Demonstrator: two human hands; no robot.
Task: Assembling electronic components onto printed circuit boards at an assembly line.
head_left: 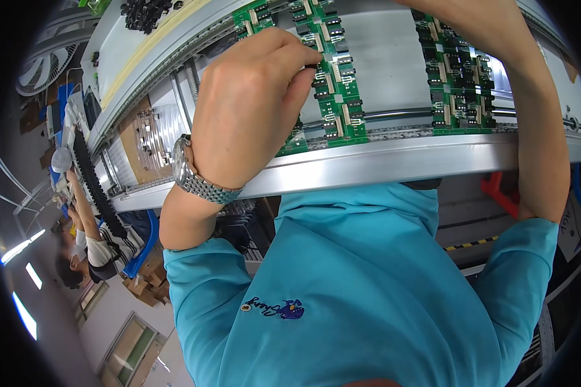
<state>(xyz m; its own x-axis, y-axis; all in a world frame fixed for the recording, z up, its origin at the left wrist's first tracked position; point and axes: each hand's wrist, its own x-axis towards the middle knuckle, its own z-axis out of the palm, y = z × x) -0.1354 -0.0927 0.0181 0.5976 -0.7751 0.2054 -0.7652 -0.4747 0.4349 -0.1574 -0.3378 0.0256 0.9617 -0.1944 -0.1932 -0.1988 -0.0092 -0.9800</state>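
Observation:
My left hand [248,97], with a metal-band watch [193,174] on its wrist, is over a green circuit board strip [334,84]. Thumb and forefinger are pinched together at the strip's left edge. Whatever is between them, if anything, is too small to make out. Part of another green strip [295,143] shows beneath this hand. Along the strips sit white connectors and small black parts. My right forearm [526,71] reaches past the upper edge of the picture, so its hand is out of sight. More green boards [455,84] lie just left of that forearm.
A metal conveyor rail [381,158] runs across in front of my body. Black small parts [150,14] are heaped on a white surface at the upper left. Clear plastic trays [155,138] lie left of my wrist. Far left, another person [103,248] sits on a blue chair.

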